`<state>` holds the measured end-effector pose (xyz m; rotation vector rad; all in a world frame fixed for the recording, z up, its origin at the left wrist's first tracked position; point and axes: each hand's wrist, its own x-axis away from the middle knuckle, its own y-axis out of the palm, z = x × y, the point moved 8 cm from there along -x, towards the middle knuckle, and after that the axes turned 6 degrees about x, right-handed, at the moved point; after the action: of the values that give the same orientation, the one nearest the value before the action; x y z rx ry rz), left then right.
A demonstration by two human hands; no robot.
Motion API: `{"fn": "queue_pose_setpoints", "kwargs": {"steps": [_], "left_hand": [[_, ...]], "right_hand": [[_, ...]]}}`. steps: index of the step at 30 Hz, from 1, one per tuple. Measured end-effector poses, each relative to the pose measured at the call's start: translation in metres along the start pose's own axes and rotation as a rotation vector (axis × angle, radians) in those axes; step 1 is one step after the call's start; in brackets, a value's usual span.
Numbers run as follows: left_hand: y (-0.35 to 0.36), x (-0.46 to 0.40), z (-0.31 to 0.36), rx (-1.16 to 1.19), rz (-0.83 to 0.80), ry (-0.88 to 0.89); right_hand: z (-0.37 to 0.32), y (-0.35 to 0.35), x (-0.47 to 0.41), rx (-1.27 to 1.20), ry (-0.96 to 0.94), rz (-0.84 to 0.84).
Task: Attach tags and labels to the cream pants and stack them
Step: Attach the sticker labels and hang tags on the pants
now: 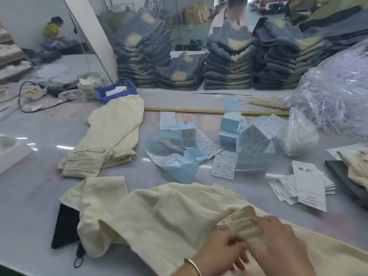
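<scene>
A pair of cream pants (159, 212) lies crumpled across the near edge of the table. My left hand (221, 253), with a bangle on the wrist, and my right hand (278, 240) both pinch a folded-up part of its fabric (239, 220) at the lower right. A second pair of cream pants (111, 136) lies folded farther back on the left. White hang tags (306, 184) are fanned out at the right. Sheets of small labels (225, 164) and pale blue label packs (229, 122) sit mid-table.
A dark flat object (65, 226) with a cord sticks out from under the near pants. A blue bin (117, 90), a clear plastic heap (338, 96), a white bag (298, 136) and tall stacks of grey jeans (229, 64) stand behind. More cream fabric (356, 164) lies at right.
</scene>
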<state>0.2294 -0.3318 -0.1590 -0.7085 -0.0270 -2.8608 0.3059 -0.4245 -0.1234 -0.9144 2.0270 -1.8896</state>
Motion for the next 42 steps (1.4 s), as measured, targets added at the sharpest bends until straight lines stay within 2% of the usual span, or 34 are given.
{"fn": "queue_pose_setpoints", "kwargs": {"steps": [1,3,6,8,10,12,14,17,21,22,26,30,34,38,42], "left_hand": [[-0.024,-0.007,-0.001,0.045,0.077,-0.001],[-0.095,-0.021,-0.001,0.082,0.339,0.045],[-0.196,-0.027,-0.002,0.001,0.695,0.120],[-0.245,-0.035,-0.016,0.062,0.843,0.095],[-0.276,-0.052,-0.031,0.131,0.908,-0.015],[-0.291,-0.076,-0.047,0.328,0.876,-0.104],[-0.299,-0.095,-0.051,0.543,0.851,-0.081],[-0.311,-0.109,-0.052,0.653,0.875,-0.005],[-0.316,-0.110,-0.043,0.622,0.783,0.161],[-0.315,-0.108,-0.037,0.585,0.748,0.215],[-0.308,-0.095,-0.008,0.345,0.631,0.396],[-0.295,-0.090,0.011,0.219,0.496,0.486],[-0.286,-0.093,0.018,0.209,0.405,0.520],[-0.285,-0.096,0.017,0.192,0.369,0.495],[-0.291,-0.098,0.008,0.238,0.431,0.366]], "right_hand": [[-0.011,0.001,-0.005,0.052,-0.006,0.005],[-0.037,-0.003,-0.019,0.081,-0.059,0.052],[-0.078,-0.011,-0.052,-0.028,-0.153,0.106],[-0.106,-0.010,-0.083,-0.084,-0.195,0.124],[-0.132,-0.009,-0.116,-0.186,-0.205,0.143],[-0.153,-0.001,-0.147,-0.259,-0.190,0.123],[-0.170,0.007,-0.172,-0.299,-0.179,0.102],[-0.184,0.014,-0.201,-0.369,-0.151,0.087],[-0.186,0.013,-0.235,-0.274,-0.110,0.077],[-0.184,0.013,-0.242,-0.336,-0.087,0.042],[-0.178,0.019,-0.260,-0.877,0.087,-0.174],[-0.184,0.016,-0.266,-0.896,0.092,-0.188],[-0.188,0.024,-0.267,-1.071,0.206,-0.300],[-0.197,0.040,-0.257,-1.303,0.286,-0.549],[-0.197,0.036,-0.263,-1.365,0.221,-0.482]]}}
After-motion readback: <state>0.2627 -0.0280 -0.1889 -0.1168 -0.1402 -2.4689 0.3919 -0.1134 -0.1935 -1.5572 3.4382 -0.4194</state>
